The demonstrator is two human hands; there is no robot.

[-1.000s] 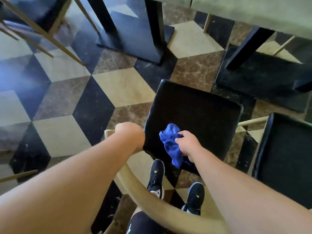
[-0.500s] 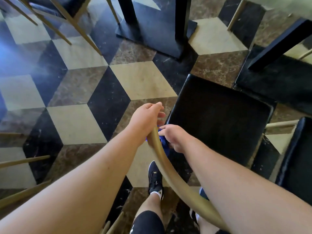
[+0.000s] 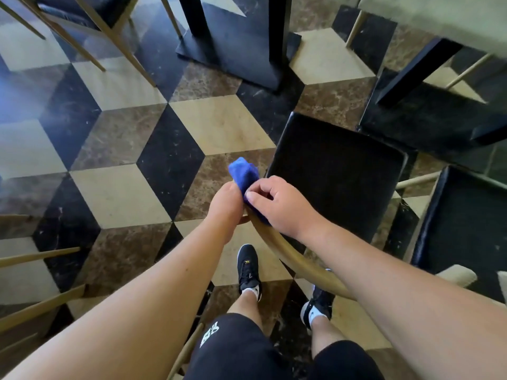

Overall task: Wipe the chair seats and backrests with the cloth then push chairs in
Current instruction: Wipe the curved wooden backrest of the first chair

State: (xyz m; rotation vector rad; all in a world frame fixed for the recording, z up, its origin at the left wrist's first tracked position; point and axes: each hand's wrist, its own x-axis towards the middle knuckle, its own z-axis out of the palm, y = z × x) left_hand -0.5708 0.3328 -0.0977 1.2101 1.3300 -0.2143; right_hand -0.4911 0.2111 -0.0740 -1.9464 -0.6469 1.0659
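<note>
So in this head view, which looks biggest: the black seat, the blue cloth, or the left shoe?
1. Black seat, by far the largest.
2. Left shoe.
3. Blue cloth, though the right hand hides part of it, so shoe versus cloth is unsure.

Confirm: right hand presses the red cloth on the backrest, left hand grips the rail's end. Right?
Not quite: the cloth is blue, not red, as the head view shows. The rest holds: the right hand presses it on the backrest, and the left hand grips the rail's end.
</note>
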